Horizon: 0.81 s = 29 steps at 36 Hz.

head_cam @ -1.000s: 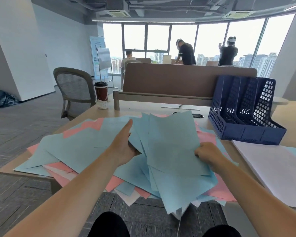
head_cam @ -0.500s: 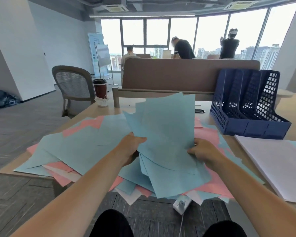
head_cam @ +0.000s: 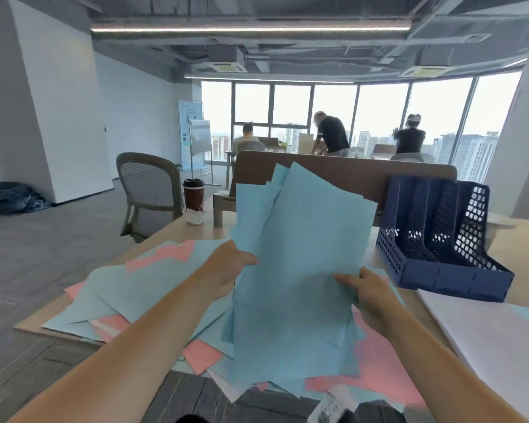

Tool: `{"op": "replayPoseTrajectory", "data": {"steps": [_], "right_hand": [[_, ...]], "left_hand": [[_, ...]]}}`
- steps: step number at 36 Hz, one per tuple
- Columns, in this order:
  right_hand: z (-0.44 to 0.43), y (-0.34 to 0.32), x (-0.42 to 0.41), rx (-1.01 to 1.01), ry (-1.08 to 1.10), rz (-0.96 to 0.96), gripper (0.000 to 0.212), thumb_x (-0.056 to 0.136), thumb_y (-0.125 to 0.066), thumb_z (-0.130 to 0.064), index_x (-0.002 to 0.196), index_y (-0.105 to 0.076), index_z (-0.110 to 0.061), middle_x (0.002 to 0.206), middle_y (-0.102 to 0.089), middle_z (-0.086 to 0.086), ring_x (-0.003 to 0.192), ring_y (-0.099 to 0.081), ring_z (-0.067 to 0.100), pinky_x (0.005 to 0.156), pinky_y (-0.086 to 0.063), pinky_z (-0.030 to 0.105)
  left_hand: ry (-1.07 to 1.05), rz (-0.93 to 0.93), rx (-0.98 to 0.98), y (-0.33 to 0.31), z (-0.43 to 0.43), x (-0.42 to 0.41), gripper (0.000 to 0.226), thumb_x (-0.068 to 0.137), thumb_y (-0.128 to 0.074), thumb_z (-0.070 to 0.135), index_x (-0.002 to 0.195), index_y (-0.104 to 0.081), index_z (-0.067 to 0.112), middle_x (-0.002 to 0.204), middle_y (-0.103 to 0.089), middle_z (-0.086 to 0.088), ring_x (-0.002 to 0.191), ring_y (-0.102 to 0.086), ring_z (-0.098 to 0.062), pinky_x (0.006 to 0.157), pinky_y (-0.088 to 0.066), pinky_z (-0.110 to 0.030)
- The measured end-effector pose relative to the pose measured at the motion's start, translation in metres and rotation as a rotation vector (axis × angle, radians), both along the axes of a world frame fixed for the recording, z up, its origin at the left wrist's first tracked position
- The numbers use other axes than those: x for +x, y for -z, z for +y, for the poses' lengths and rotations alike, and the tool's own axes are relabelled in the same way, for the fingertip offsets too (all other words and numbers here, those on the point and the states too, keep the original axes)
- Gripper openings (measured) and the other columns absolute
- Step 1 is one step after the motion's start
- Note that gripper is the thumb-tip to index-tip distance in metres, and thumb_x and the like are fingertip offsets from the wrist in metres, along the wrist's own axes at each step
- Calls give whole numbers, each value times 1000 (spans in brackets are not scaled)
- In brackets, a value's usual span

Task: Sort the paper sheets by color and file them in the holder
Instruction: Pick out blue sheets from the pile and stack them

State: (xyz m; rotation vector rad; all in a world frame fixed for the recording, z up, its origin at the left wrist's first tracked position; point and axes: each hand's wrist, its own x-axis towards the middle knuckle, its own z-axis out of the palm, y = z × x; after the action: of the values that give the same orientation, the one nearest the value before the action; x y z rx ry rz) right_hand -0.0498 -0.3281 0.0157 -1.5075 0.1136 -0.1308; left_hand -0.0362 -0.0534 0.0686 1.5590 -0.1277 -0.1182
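**Blue sheets lifted for squaring before filing**

Held fanned and steeply tilted above the mixed pile (head_cam: 153,288) of pink and blue: blue sheets (head_cam: 300,270), pinched at the left edge by the left hand (head_cam: 226,270) and at the lower right edge by the right hand (head_cam: 367,290), thumbs in front, fingers closed on the paper from behind. Gripped from both sides, most likely to gather the loose fan and even its edges before filing. Lower edges low over the litter on the counter (head_cam: 196,230); touching or not, impossible to tell. Waiting just right of the bundle: the holder (head_cam: 440,273), no sheet seen in its slots, with a white stack (head_cam: 486,337) beside it. Compared with a second ago: raised from almost flat on the pile to steep, drawn tighter, the left hand shifted from resting on top to a pinch at the edge.
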Motion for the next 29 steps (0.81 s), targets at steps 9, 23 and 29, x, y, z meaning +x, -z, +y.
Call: {"op": "replayPoseTrajectory", "data": {"steps": [9,23,29], "right_hand": [[10,-52,2,-47,56,-192,31,82,-77,-11,111,-68,-11,106,-76,1,97,-71,17,86,-51,31],[8,-84,17,-220,143,-330,25,78,-83,-22,100,-73,-16,98,-77,-4,92,-71,15,79,-54,32],[5,-83,21,-406,163,-339,40,73,-86,-37,105,-72,-18,97,-76,-8,92,-72,18,87,-57,47]], "left_hand": [[-113,-196,-19,-45,3,2,27,83,-73,4,109,-70,11,110,-72,-16,104,-68,-33,97,-51,-52],[-242,-333,-74,-45,2,28,46,63,-77,29,108,-72,20,100,-76,-3,95,-72,-29,91,-54,-55],[-302,-388,-67,-34,4,35,28,86,-72,8,113,-70,14,91,-74,7,84,-71,-16,76,-56,-28]]}}
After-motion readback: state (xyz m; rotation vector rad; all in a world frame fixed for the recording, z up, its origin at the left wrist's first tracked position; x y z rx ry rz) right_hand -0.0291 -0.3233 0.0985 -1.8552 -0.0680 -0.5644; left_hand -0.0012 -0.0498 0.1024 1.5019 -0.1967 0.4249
